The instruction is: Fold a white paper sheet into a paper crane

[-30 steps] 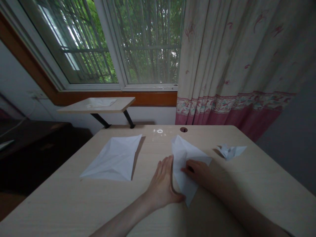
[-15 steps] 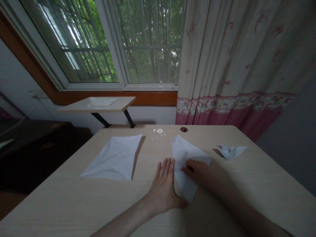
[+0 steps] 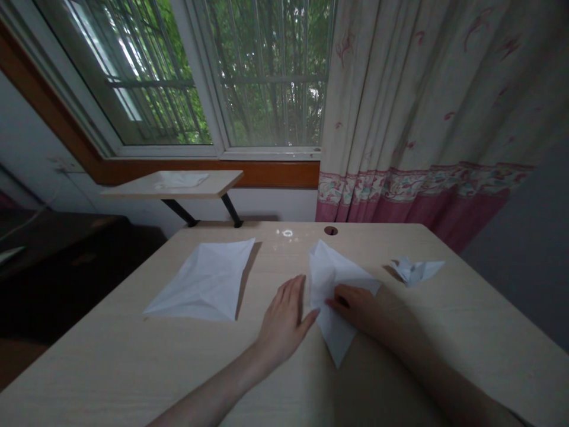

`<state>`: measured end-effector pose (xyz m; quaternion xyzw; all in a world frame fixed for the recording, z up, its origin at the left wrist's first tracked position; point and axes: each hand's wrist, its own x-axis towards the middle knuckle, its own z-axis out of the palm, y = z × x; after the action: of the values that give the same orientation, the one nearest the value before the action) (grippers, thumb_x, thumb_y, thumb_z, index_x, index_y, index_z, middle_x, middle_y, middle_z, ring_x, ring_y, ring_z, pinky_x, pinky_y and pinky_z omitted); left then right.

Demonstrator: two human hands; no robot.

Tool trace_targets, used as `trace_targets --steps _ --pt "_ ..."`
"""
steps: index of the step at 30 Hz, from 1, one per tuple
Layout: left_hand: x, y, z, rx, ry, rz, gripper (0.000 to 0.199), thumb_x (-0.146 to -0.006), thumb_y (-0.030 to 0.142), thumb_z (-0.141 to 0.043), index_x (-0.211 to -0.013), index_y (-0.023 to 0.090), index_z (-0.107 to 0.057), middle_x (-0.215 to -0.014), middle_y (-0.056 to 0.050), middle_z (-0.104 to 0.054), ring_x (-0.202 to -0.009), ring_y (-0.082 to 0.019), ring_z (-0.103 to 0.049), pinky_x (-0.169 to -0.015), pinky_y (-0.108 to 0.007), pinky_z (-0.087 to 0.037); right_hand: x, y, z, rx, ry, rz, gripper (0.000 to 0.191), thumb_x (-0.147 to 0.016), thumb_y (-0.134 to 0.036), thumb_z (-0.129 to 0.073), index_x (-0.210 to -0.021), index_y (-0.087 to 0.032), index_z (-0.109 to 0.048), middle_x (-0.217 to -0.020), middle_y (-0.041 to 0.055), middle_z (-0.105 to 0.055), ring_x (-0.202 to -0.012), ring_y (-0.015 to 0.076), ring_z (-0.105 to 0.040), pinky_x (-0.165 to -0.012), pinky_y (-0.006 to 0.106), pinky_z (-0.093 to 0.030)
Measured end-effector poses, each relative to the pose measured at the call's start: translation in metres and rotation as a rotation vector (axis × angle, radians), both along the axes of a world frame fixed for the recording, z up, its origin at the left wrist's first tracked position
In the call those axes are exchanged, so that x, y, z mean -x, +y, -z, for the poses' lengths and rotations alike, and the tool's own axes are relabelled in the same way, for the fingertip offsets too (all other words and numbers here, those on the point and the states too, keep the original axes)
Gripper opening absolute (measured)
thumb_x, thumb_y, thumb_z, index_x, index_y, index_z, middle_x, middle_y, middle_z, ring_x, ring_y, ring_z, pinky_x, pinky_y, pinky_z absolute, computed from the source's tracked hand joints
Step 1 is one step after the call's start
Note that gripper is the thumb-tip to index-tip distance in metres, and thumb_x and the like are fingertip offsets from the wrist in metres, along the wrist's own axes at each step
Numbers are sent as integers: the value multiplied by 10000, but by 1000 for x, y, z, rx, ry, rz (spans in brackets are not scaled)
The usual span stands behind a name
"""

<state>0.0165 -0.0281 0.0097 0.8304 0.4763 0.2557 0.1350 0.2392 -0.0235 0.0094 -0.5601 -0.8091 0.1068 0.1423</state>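
Note:
A white sheet of paper (image 3: 323, 276), folded into a pointed shape, lies on the table with its lower tip towards me. My right hand (image 3: 355, 305) rests on it with fingers curled; thumb and forefinger meet at the paper near its middle. What the other fingers do underneath is hidden. Just left of the paper is my left hand (image 3: 284, 323), fingers stretched out and thumb apart. Its thumb tip reaches the paper's left edge.
A creased, opened-out white sheet (image 3: 207, 281) lies on the table (image 3: 267, 385) to the left. At the right sits a small folded paper figure (image 3: 413, 271). A raised shelf (image 3: 213, 185) at the back left bears more white paper. A cable hole (image 3: 331, 230) is near the back edge.
My left hand has shifted left, and its thumb has moved up from the paper's lower tip to its left edge. My right hand and the paper stay nearly in place.

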Motion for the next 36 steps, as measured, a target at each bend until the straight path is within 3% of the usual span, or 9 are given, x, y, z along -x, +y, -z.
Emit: trace_targets --steps 4,14,22,36 --pt "6 10 1 -16 26 -20 533 -904 347 -552 -1375 167 -378 -1348 -135 -523 -1240 -282 -488 -1040 -450 -403 0 0 3 -7 9 15 261 -938 -333 -477 -720 -220 -565 -723 0 -633 -638 158 -562 -583 271 -336" --pt "5 13 3 -68 152 -26 486 -909 343 -560 -1345 178 -419 -1321 -103 -548 -1183 -278 -513 -1005 -436 -409 5 -3 -9 29 -29 24 273 -940 -341 -482 -711 -220 -565 -710 2 -623 -636 159 -562 -580 286 -327" --pt "3 14 1 -46 150 -54 522 -867 352 -615 -1330 193 -438 -1314 -96 -558 -1172 -291 -514 -978 -442 -416 1 0 3 0 -2 6 239 -922 -332 -524 -725 -210 -583 -706 15 -630 -629 164 -563 -574 281 -321" --pt "-2 8 -1 87 44 15 934 -595 452 -779 -1386 152 -383 -1424 -168 -429 -1312 -355 -390 -1083 -513 -338 -1 2 7 -18 29 4 255 -908 -342 -530 -690 -213 -556 -662 -2 -593 -580 148 -522 -543 278 -292"
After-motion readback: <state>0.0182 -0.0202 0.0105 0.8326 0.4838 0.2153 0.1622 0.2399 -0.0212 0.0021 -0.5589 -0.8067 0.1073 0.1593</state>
